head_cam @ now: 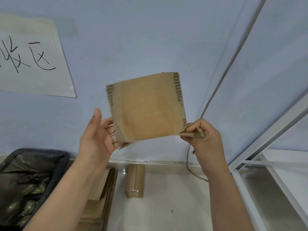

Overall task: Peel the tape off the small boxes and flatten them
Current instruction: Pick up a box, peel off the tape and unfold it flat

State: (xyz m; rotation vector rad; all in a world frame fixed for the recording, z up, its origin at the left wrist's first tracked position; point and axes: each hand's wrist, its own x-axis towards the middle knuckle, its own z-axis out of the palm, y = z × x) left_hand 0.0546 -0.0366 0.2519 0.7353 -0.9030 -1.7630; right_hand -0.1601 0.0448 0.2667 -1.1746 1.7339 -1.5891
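I hold a small brown cardboard box (146,107) up in front of the blue wall, its taped face toward me. My left hand (98,135) supports its lower left corner, fingers behind the cardboard and thumb raised free. My right hand (202,139) pinches a crumpled strip of brown tape (193,134) at the box's lower right corner. Another small taped box (135,180) lies on the pale floor below. Flattened cardboard pieces (101,197) are stacked on the floor to its left.
A black bin (63,165) lined with a dark bag holds crumpled tape wads at the lower left. A paper sign (33,60) hangs on the wall. A white metal frame (250,189) stands at the right, and a grey cable (191,169) runs down the wall.
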